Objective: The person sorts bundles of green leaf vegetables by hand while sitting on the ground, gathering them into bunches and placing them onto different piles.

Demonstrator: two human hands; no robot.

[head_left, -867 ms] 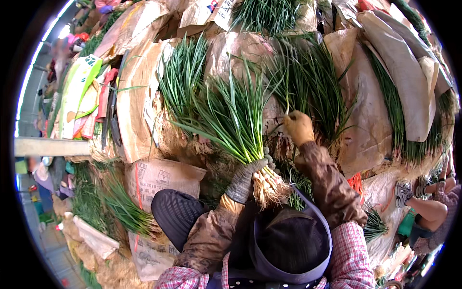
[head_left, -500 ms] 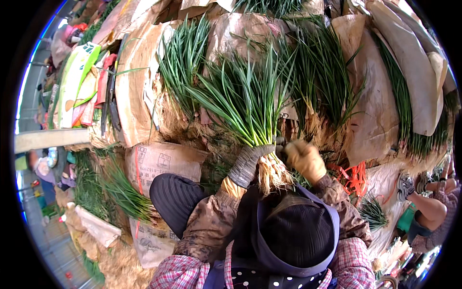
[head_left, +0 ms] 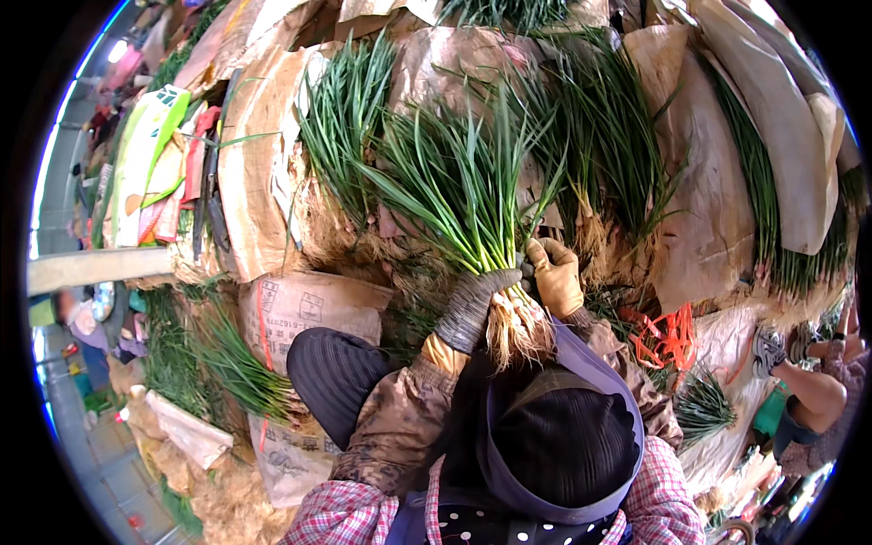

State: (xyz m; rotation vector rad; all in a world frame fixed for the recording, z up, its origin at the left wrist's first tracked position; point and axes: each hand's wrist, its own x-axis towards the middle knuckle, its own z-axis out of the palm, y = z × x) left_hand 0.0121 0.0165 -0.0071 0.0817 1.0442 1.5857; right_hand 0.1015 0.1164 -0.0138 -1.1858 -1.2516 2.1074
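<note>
A bunch of green garlic (head_left: 468, 195) fans its long flat leaves away from me, with pale bulbs and stringy roots (head_left: 518, 327) at the near end. My left hand (head_left: 480, 300), in a grey glove, is closed round the stems just above the bulbs. At the bunch's right side is my right hand (head_left: 556, 277) in a tan glove. Its thumb and forefinger pinch together on leaves at the edge of the bunch, just above the left fingertips. Part of the grip is hidden by the fingers.
More bunches of green garlic lie ahead on sacking, one left (head_left: 345, 118) and others right (head_left: 609, 136). A printed sack (head_left: 318, 313) lies left of my arms beside another bunch (head_left: 241, 363). Red plastic ties (head_left: 668, 336) sit right. Other people are at both edges.
My right hand has moved left and up to the side of the bunch, its fingers now pinching there. The left hand keeps its grip in nearly the same place.
</note>
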